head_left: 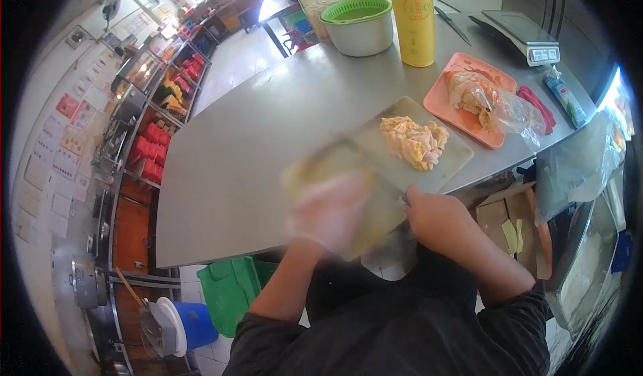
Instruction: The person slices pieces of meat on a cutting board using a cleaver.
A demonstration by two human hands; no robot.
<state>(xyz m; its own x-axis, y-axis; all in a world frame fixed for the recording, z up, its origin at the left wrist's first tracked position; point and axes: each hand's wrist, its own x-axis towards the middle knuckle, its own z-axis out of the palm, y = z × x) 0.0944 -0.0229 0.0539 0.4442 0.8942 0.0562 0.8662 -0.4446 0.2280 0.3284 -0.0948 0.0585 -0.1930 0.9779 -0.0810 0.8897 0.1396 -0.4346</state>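
My right hand (439, 218) is closed around the handle of a knife (378, 167), whose blurred dark blade slants up and left over the cutting board (447, 166). A pile of pale yellow raw meat, which looks like chicken with skin (415, 141), lies on the board's far right part. My left hand (328, 208), pale as if in a thin glove, is smeared by motion over the yellowish near left area. Its fingers cannot be made out, nor whether it holds anything. To the right, a pink tray (445, 101) bears more meat in a clear plastic bag (475, 98).
On the metal table (228, 148) stand a pot with a green strainer (362, 31), a yellow cylinder (416, 28) and a scale (529, 38). Another knife (452, 26) lies at the back. Below are a cardboard box (492, 222), green bin (228, 289) and blue bucket (197, 322).
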